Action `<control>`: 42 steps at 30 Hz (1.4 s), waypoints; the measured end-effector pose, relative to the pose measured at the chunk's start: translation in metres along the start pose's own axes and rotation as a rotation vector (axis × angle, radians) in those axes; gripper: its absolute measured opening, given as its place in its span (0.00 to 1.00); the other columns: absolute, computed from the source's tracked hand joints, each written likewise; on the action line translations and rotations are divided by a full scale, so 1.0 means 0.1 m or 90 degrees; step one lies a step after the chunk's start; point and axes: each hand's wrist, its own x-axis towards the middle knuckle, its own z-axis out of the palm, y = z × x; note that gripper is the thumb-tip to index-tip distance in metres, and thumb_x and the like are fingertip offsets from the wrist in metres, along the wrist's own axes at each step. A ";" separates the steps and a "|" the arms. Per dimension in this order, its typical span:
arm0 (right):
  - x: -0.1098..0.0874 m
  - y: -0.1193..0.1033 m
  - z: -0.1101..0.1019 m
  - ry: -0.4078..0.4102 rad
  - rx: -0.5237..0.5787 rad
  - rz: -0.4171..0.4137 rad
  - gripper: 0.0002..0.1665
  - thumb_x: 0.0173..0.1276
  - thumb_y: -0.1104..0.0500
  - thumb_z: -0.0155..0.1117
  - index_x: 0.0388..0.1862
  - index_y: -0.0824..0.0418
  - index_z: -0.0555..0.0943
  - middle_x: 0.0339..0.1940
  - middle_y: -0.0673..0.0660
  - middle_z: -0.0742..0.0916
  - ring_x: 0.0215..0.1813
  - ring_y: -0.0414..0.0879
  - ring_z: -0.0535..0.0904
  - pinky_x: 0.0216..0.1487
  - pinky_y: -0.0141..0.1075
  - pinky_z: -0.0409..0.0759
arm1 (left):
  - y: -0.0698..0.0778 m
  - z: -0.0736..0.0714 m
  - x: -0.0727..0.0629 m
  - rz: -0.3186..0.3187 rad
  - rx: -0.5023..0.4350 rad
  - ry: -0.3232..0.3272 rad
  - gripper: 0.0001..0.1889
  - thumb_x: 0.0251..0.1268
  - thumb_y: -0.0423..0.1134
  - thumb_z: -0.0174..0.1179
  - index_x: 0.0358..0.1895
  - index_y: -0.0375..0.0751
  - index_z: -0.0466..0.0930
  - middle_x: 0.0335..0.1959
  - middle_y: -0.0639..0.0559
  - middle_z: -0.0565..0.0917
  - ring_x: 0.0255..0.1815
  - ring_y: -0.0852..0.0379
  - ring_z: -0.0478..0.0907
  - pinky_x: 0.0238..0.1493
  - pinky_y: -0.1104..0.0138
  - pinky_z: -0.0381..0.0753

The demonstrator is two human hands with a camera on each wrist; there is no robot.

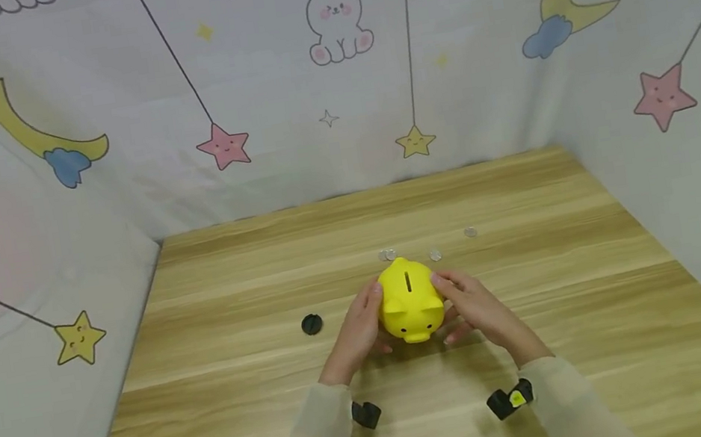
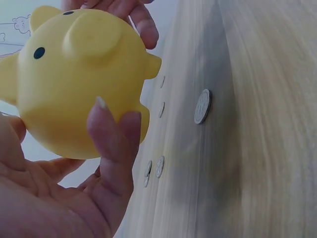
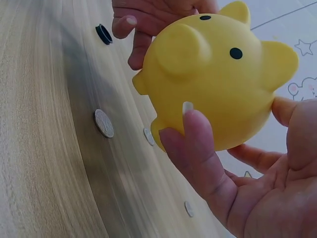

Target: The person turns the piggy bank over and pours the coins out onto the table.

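Observation:
A yellow piggy bank [image 1: 411,300] is held between both hands, its snout facing me and its coin slot on top. My left hand [image 1: 361,326] grips its left side, thumb high and other fingers lower down. On the opposite side my right hand [image 1: 481,308] grips it the same way. Both wrist views show the bank's feet raised off the tabletop. Under it lies a coin [image 2: 203,106], hidden in the head view by the bank.
Behind the bank, several silver coins [image 1: 435,255] are scattered on the wooden table [image 1: 251,415]. A round black plug [image 1: 312,324] lies left of the left hand. White printed curtains [image 1: 275,79] enclose the table's back and sides.

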 end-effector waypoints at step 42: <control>-0.02 0.06 -0.12 0.055 -0.026 -0.118 0.33 0.75 0.52 0.61 0.72 0.66 0.68 0.71 0.66 0.71 0.50 0.55 0.83 0.42 0.47 0.85 | -0.05 0.02 -0.05 0.033 -0.166 -0.078 0.39 0.67 0.45 0.67 0.75 0.53 0.55 0.73 0.44 0.61 0.48 0.44 0.82 0.40 0.45 0.83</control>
